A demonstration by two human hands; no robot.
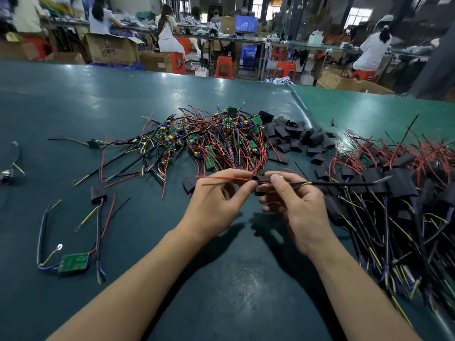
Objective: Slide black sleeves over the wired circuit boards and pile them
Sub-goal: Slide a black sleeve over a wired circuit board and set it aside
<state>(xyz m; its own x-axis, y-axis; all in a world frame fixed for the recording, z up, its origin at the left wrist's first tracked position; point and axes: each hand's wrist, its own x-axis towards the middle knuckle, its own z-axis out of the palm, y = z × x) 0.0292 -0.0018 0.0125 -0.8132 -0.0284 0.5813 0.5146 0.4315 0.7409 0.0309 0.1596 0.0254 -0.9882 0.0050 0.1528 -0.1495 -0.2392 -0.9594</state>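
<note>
1. Head view, centre of the frame: a black sleeve (260,179) is pinched by the curled fingers of the right hand (296,205).
2. Red wires (221,177) leaving it leftward are pinched by the left hand (216,203).
3. Sleeved boards (398,188) are piled at right.

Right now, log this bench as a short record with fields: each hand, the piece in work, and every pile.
left hand: pinches thin red wires beside the sleeve
right hand: pinches the black sleeve, blue, yellow and black leads trailing to the right
unsleeved boards pile: centre of the green table, green boards tangled in red and black wires
empty sleeves heap: right of that pile
finished pile: far right, sleeved boards with wires
stray board: near left, bare, wired
</note>
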